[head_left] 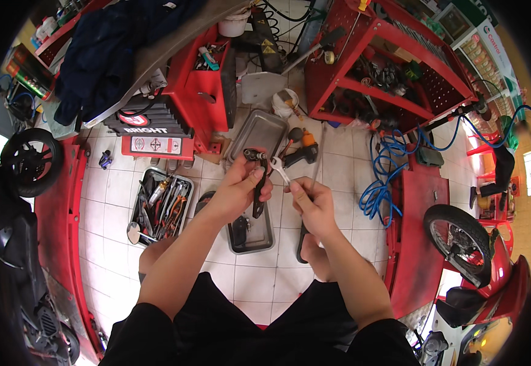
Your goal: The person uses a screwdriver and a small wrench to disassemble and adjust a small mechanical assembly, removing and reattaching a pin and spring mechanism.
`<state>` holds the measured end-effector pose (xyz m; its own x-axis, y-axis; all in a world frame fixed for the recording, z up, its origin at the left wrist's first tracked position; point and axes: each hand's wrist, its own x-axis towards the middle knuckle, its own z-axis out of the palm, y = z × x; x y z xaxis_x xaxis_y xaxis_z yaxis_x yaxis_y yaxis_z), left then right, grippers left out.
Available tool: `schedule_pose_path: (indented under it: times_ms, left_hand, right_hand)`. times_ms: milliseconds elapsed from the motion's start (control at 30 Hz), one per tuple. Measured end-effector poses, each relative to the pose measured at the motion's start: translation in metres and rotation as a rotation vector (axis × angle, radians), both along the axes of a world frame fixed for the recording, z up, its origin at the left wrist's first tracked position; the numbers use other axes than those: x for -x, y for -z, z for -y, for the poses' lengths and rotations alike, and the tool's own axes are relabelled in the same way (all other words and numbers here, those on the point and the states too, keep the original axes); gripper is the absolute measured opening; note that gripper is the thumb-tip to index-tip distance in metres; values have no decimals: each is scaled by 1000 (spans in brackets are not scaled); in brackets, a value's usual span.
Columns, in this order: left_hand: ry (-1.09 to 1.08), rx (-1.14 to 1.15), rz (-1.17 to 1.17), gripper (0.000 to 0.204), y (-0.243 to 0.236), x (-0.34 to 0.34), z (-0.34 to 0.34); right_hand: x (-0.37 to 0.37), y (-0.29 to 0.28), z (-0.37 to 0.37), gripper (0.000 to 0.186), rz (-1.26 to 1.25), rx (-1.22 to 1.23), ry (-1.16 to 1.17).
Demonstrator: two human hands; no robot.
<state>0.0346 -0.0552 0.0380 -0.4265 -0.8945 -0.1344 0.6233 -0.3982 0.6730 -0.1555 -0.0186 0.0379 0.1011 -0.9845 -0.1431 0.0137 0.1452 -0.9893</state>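
Observation:
My left hand [248, 183] is closed around a long black metal part [257, 199] with a fitting at its upper end. My right hand [308, 201] grips a silver open-end wrench [281, 169], whose jaw is at the upper part of the black piece. Both are held over metal trays on the tiles, one empty-looking upper tray [258, 128] and a lower tray [264, 241] with dark items in it. A black and orange power tool [302, 151] lies just beyond my hands. A tray of assorted hand tools [162, 204] is at my left.
Red tool cabinet [210, 91] and red shelf unit [384, 61] stand ahead. A blue coiled hose [378, 198] lies on the right. Motorbikes with visible wheels [31, 161] [457, 244] flank me on red platforms [418, 201]. A white bucket [285, 100] sits beyond the trays.

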Motion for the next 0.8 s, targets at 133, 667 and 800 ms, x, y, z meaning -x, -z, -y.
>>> schedule_pose_path:
  times_ms: [133,667,800]
  left_hand:
    - [13,18,9,37,9,-1,-2]
    - [456,89,430,46,-12,-28,8]
    - [428,192,677,40,-3,-22,5]
  right_hand:
    - [-16,-1,-2,27,47,-12,-6]
    - [39,-19,29,3,-665,701,-152]
    - [46,-23,26,12,-750,595,-272]
